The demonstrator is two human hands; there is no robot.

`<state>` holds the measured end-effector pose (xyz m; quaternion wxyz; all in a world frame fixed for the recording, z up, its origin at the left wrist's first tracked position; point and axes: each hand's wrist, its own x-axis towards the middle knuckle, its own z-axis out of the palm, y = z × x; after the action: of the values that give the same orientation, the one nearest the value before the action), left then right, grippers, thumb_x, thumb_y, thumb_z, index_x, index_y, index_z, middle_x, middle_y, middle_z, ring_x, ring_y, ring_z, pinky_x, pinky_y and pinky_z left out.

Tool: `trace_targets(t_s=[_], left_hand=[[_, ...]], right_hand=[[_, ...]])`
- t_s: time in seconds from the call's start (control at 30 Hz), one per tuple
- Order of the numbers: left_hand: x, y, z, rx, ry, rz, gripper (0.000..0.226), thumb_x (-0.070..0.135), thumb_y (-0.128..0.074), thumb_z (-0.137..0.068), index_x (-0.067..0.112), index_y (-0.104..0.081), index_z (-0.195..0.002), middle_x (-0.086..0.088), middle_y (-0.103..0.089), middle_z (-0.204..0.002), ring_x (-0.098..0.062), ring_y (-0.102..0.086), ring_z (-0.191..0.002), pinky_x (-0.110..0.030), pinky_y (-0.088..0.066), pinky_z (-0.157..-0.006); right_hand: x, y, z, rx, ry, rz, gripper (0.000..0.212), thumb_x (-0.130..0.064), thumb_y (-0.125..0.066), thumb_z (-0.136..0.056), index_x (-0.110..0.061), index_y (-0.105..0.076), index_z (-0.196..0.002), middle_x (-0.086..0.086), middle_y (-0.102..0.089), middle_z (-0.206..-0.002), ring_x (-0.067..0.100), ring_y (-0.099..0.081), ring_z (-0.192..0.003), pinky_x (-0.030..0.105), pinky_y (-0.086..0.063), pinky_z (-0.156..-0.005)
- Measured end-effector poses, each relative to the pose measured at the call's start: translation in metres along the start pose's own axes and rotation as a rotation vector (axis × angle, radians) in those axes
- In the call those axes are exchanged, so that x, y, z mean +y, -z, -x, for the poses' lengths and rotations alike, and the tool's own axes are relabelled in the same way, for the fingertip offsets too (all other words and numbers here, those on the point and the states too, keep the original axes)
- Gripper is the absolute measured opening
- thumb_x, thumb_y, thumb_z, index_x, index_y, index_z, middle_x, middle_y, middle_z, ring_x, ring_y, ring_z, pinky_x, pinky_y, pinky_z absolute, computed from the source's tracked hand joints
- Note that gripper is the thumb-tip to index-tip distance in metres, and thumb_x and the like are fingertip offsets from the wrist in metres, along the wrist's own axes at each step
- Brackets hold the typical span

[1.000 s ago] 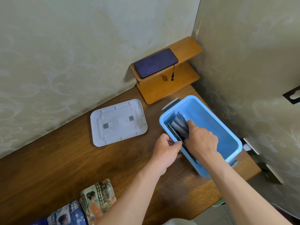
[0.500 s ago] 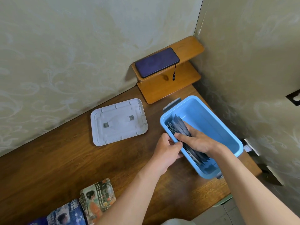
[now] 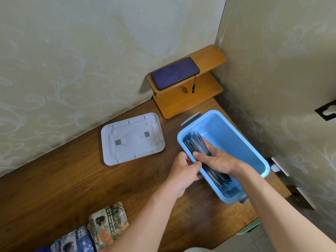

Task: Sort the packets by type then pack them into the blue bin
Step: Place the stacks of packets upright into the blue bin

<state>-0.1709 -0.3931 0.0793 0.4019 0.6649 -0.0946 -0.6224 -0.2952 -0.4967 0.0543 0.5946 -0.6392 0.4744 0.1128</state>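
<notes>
Packing is under way: the right hand (image 3: 219, 160) reaches into the blue bin (image 3: 261, 161), fingers curled over a fanned stack of dark packets (image 3: 198, 142) standing on edge against the wall nearest the left hand (image 3: 184, 169), which grips that rim from outside to steady it. The next move probably calls for squaring the stack, then fetching the illustrated packets (image 3: 108, 221) lying well behind the left forearm. The dark packets look thin, flat and slippery; their print is too dim to read.
</notes>
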Motion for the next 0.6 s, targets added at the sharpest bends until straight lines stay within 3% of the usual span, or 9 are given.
trace_targets(t_s=[0.27, 0.43, 0.6], left_hand=[[-0.0003, 0.0007, -0.0005, 0.016, 0.003, -0.099, 0.022, 0.015, -0.068, -0.097, 0.021, -0.056, -0.115, -0.005, -0.067, -0.116, -0.019, -0.074, -0.100, -0.039, -0.063, -0.086], [-0.0001, 0.0033, 0.0017, 0.018, 0.002, -0.141, 0.021, 0.020, -0.070, -0.097, 0.022, -0.058, -0.114, -0.002, -0.070, -0.115, -0.018, -0.075, -0.100, -0.039, -0.063, -0.087], [0.0013, 0.0041, 0.0036, 0.032, -0.014, -0.151, 0.021, 0.021, -0.069, -0.096, 0.022, -0.058, -0.114, -0.002, -0.069, -0.114, -0.018, -0.074, -0.100, -0.039, -0.063, -0.086]], right_hand=[[0.0019, 0.0070, -0.0007, 0.066, 0.033, -0.021, 0.080, -0.079, -0.064, -0.076, -0.057, -0.031, -0.145, -0.017, -0.057, -0.130, 0.009, -0.057, -0.117, 0.039, -0.044, -0.104], [-0.0007, 0.0092, 0.0040, 0.084, 0.060, -0.036, 0.066, -0.065, -0.066, -0.085, -0.053, -0.036, -0.143, -0.020, -0.058, -0.124, 0.003, -0.057, -0.110, 0.031, -0.042, -0.093], [-0.0016, 0.0044, 0.0081, 0.064, 0.078, 0.004, 0.061, -0.061, -0.061, -0.092, -0.052, -0.033, -0.145, -0.022, -0.057, -0.122, 0.004, -0.057, -0.112, 0.028, -0.043, -0.093]])
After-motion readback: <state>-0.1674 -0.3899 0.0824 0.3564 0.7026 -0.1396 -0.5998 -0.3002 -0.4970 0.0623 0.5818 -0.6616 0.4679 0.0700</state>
